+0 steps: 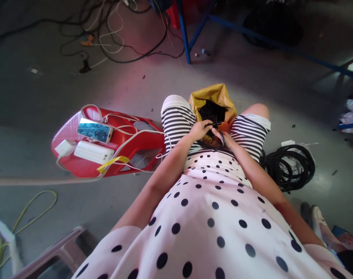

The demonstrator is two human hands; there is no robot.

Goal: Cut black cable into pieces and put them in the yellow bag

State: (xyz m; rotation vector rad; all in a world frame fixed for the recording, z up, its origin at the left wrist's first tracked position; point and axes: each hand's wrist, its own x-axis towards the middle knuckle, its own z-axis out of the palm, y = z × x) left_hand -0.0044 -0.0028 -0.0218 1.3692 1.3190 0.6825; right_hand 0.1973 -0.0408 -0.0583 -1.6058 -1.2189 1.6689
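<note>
Take the yellow bag (213,96) held between your knees as the reference for everything here. Its mouth faces up toward you and is filled with a dark mass of small black parts (211,110); individual pieces cannot be separated at this size. Your left hand (199,129) rests at the near-left edge of the bag mouth, fingers curled narrow around a small black piece (213,124) that lies directly between both hands, at the near rim of the bag. Your right hand (224,138) sits at the near-right edge of the bag, slightly closer to your body than the left, fingers also curled in; a thin black loop crosses its knuckles, but whether it is pinched or only draped cannot be told. The black piece appears to run roughly left to right, from one set of fingertips to the other, so both hands are about equally near it, with the left thumb on top. Both sets of fingertips are largely hidden behind the knuckles. To the right of the bag, on the floor, lies a coil of black cable (289,164). To the left of the bag stands a red stool (86,167) carrying a phone (95,130) and a white power bank (93,152).
</note>
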